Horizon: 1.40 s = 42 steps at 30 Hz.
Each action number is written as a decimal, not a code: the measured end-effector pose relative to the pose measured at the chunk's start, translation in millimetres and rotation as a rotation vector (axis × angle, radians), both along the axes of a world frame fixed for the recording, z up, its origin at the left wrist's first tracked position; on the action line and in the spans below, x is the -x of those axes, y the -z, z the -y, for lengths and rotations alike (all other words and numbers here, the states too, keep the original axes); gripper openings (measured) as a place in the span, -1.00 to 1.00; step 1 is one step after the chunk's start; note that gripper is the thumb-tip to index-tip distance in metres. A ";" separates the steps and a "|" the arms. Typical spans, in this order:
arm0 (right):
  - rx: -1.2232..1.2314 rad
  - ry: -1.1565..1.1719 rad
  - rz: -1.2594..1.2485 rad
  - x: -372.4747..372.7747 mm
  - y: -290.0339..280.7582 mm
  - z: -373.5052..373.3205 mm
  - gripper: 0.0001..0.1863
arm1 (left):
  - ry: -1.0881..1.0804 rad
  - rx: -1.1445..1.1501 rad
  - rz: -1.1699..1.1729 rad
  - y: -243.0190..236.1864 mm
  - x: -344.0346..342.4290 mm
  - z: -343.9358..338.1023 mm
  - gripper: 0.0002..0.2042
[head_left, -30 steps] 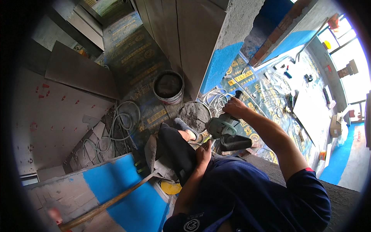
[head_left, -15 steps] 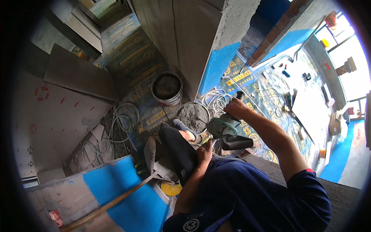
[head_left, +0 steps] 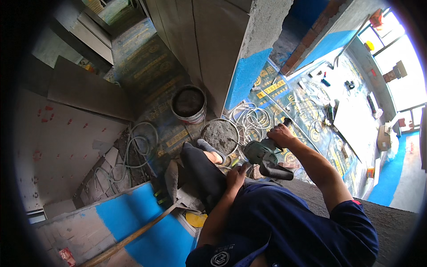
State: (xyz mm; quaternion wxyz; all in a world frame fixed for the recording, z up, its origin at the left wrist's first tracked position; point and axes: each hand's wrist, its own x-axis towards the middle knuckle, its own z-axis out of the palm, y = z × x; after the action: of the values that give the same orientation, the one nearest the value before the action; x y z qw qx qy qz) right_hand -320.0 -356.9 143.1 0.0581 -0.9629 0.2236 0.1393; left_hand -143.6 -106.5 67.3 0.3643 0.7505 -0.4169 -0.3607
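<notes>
Mortar (head_left: 219, 134) flanked by bucket (head_left: 194, 118) and pale coil (head_left: 242, 116).
Mixer (head_left: 258, 152), gripped by right fingers (head_left: 275, 132), is aimed lengthwise upper-left; left fingers' (head_left: 243, 168) hold unclear.

A head-worn fisheye looks down from close above the torso (head_left: 289, 222) toward the power tool (head_left: 259, 152).
</notes>
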 end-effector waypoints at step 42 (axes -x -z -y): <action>-0.162 0.097 0.098 26.1 46.4 -41.9 -0.70 | -0.023 -0.132 -0.183 -16.9 -17.2 -27.8 -0.63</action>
State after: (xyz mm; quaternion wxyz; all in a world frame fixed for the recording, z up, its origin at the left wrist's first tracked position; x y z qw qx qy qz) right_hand -346.0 -314.9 96.7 0.1534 -0.9487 0.2549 0.1067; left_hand -126.3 -78.7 84.2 0.3549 0.7415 -0.3487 -0.4501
